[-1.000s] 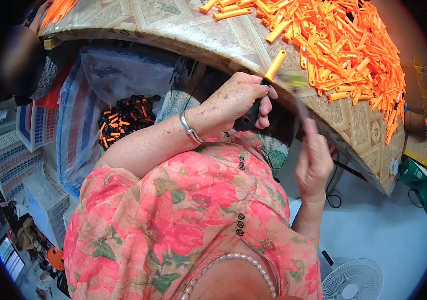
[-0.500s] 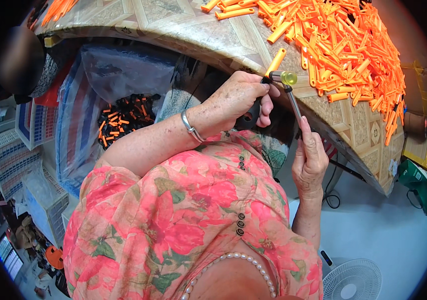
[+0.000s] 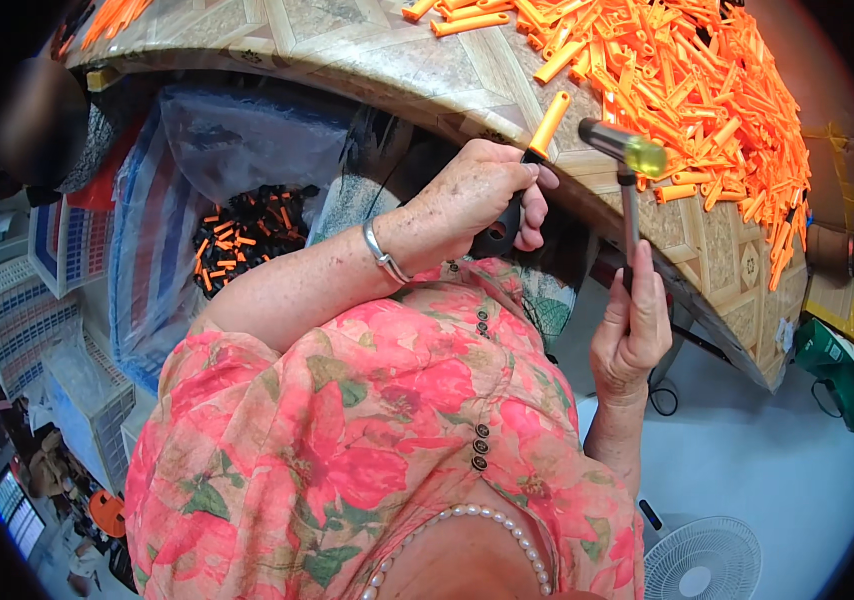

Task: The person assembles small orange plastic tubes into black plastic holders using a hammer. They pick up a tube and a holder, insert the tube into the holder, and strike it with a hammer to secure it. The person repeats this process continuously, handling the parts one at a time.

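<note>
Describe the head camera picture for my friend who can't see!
A person's left hand grips an orange-and-black handle near a patterned table. The right hand holds a hammer, not touching the handle; orange pieces lie heaped on the table.

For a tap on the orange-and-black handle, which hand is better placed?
Probably the right hand: it grips the hammer, whose head is beside the handle, apart from it. The left hand is taken up holding the handle.
</note>
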`<action>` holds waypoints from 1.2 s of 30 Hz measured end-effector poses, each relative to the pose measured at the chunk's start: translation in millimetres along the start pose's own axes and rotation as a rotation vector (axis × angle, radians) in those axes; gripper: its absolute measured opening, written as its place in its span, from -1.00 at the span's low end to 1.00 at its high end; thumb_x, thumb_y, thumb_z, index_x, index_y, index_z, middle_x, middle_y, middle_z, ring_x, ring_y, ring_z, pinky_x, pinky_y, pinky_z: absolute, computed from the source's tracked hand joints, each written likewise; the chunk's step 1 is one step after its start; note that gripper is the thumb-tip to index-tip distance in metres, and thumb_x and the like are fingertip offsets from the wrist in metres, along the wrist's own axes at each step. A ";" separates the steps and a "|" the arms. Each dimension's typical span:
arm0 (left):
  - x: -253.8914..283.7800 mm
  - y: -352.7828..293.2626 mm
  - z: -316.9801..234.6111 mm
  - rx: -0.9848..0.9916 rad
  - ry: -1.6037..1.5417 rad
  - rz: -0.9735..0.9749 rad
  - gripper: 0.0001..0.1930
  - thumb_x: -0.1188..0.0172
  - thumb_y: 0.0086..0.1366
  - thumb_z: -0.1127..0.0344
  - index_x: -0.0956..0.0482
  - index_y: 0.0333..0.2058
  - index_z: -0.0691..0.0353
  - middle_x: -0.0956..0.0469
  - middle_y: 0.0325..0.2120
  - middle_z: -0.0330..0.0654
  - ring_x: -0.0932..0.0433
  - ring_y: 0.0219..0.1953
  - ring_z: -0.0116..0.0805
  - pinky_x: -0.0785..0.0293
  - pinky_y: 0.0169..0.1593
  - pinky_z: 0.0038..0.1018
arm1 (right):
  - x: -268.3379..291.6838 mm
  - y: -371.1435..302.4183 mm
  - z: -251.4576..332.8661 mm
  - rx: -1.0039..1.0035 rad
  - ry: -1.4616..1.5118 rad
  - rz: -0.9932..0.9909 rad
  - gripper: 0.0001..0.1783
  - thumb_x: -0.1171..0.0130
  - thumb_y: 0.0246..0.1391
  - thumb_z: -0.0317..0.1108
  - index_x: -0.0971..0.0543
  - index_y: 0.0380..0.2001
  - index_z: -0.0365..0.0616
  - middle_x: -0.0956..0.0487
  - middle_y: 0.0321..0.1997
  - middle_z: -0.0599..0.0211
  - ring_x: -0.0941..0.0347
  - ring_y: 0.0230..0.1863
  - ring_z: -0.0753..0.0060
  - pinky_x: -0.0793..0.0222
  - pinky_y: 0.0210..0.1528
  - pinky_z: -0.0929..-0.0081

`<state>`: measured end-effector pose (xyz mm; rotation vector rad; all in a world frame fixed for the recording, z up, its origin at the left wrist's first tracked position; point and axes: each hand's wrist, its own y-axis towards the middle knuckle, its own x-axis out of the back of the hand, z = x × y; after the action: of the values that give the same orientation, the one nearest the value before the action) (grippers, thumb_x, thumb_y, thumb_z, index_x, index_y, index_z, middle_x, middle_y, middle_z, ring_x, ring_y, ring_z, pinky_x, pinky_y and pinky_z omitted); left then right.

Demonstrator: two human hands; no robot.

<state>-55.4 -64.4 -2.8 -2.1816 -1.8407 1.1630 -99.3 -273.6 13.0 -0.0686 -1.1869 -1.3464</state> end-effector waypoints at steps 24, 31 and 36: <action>1.6 1.2 0.5 -0.008 -0.031 0.014 -0.73 0.07 0.40 0.30 -0.51 -0.19 0.39 -0.51 -0.63 -0.24 -0.55 -0.63 -0.41 -0.51 -0.52 -0.53 | -15.8 -22.0 -12.8 -0.025 -0.042 0.097 -0.35 -0.09 -0.04 -0.71 -0.44 0.18 -0.08 -0.43 -0.46 0.27 -0.43 -0.51 0.30 -0.40 -0.46 0.36; 3.4 1.4 2.9 -0.007 -0.043 0.009 -0.76 0.06 0.40 0.32 -0.51 -0.19 0.38 -0.52 -0.62 -0.22 -0.55 -0.64 -0.39 -0.52 -0.51 -0.52 | -2.7 -8.6 -5.0 -0.014 -0.034 0.126 -0.33 -0.09 -0.05 -0.71 -0.44 0.19 -0.04 -0.44 -0.46 0.28 -0.43 -0.54 0.34 -0.40 -0.50 0.41; 4.5 1.2 3.7 -0.006 -0.079 0.019 -0.74 0.07 0.40 0.32 -0.50 -0.17 0.40 -0.51 -0.63 -0.23 -0.55 -0.63 -0.38 -0.52 -0.50 -0.51 | -12.2 -18.7 -9.0 -0.064 -0.091 0.288 -0.34 -0.09 0.01 -0.69 -0.41 0.22 -0.01 -0.52 -0.33 0.25 -0.44 -0.49 0.33 -0.40 -0.45 0.47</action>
<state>-56.5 -62.3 -8.3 -2.1919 -1.8594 1.2669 -105.4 -276.7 -10.1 -0.3374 -1.1600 -1.1358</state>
